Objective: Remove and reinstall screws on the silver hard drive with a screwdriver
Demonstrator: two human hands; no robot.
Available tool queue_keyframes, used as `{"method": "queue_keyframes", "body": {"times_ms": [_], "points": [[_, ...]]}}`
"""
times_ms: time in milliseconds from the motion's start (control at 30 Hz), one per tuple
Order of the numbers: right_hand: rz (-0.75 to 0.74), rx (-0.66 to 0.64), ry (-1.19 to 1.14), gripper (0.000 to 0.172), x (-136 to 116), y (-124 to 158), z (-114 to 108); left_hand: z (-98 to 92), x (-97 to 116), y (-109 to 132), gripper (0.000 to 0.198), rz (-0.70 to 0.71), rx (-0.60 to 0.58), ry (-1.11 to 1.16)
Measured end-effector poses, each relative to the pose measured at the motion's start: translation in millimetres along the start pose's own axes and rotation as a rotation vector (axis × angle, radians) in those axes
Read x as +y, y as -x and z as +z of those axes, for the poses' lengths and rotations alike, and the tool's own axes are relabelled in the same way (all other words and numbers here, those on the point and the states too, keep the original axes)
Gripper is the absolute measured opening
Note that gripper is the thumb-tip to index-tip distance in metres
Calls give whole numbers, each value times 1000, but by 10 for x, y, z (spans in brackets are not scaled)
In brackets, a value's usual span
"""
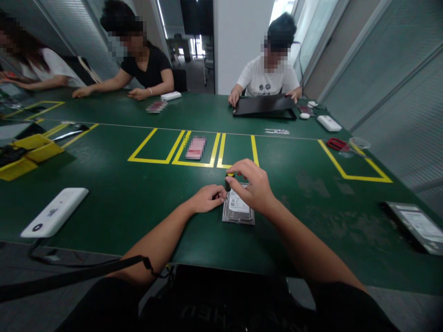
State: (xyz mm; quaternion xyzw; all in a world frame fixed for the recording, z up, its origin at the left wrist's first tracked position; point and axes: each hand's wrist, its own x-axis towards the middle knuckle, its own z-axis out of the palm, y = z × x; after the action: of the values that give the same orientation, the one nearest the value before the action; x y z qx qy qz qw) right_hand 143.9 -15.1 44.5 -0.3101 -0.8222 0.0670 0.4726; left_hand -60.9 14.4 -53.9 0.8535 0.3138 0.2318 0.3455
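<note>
A hard drive (238, 214) with a silver metal face and a white label lies flat on the green table. Above its upper left part, my right hand (254, 184) pinches a short screwdriver (227, 181) with a black and yellow handle, held roughly upright. The screwdriver's tip is hard to make out. My left hand (207, 199) rests on the table with curled fingers, gripping the drive's left edge close to the screwdriver. My right hand and its fingers hide the drive's upper right part.
Left of me are a white power bank (55, 212) with a cable and yellow bins (38, 150). Another drive (417, 226) lies far right. Yellow tape (148, 161) marks the table (138, 189); a blurred pink item (195, 148) lies there. People sit opposite; one holds a black panel (265, 106).
</note>
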Motion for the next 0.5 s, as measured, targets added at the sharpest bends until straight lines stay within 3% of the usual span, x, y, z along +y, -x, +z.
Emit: {"method": "queue_keyframes", "body": {"times_ms": [500], "points": [[49, -22, -10, 10, 1, 10, 10, -2, 10, -1, 6, -3, -3, -17]]}}
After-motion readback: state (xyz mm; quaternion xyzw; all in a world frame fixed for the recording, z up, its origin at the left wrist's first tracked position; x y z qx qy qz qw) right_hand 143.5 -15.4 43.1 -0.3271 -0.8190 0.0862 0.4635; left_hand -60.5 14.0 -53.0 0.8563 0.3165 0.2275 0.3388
